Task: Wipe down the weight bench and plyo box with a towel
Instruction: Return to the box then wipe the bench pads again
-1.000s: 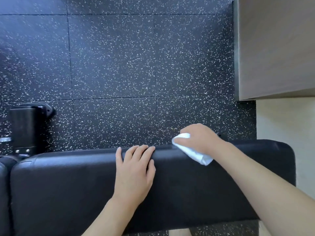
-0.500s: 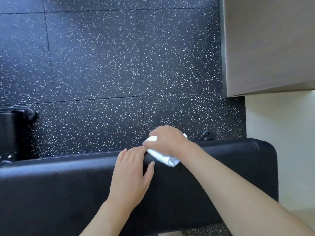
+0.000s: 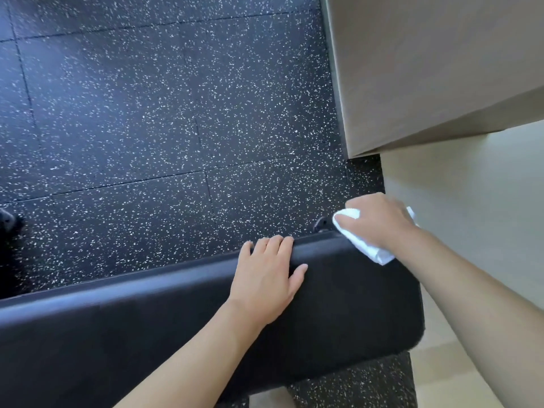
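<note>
Head view, looking down on a black padded weight bench (image 3: 164, 328) that runs across the lower frame over a speckled rubber floor (image 3: 141, 113). The right hand (image 3: 379, 222) grips a bunched white towel (image 3: 368, 245), fingers curled round it, and presses it onto the far top edge of the pad near its right end. The left hand (image 3: 269, 278) lies flat on the pad just left of the towel, fingers straight and reaching over the far edge, holding nothing. A pale box-like form (image 3: 426, 69) at upper right may be the plyo box; this cannot be told for certain, and no towel touches it. Judged handling: the towel is light, soft and limp, so it is best held as a wad in the palm, with loose ends tucked in so they do not trail. The bench pad looks smooth and slightly yielding, so the cloth should glide under moderate pressure; the bench itself is probably heavy and stable, and the flat left hand serves as a brace rather than a grip
</note>
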Motion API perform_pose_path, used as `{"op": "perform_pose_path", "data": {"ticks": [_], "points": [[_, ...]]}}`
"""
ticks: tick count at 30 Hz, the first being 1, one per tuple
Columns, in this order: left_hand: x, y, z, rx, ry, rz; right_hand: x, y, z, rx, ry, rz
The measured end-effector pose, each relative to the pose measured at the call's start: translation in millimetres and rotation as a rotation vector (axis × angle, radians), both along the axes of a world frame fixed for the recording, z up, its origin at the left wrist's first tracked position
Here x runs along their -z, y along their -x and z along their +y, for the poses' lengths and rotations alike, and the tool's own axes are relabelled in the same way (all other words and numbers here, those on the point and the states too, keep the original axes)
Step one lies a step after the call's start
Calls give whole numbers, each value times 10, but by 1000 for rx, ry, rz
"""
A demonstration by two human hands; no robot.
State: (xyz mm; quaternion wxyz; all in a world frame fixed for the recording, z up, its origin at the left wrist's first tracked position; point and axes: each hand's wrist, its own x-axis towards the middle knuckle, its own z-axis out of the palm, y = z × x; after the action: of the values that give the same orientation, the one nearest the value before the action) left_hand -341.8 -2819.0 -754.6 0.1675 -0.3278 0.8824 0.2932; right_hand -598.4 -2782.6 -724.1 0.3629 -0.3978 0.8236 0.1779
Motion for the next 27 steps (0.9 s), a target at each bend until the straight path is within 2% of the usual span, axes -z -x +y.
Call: {"op": "perform_pose_path", "data": {"ticks": [6,9,11,14,21,27], "points": [[64,106,58,17,41,-7,215,-286,2,-85,202,-114],[60,117,94,15,70,-8,174,-62,108,-61,207,-130],[53,134,110,11,96,-16,129,172,229,4,189,-86],[31,169,121,16,121,-15,145,242,408,118,302,25],[28,-134,33,60,123,72,384,-324,517,40,634,341],[-16,-1130,-138,-15,203,98,417,-1139,361,-17,803,384]]}}
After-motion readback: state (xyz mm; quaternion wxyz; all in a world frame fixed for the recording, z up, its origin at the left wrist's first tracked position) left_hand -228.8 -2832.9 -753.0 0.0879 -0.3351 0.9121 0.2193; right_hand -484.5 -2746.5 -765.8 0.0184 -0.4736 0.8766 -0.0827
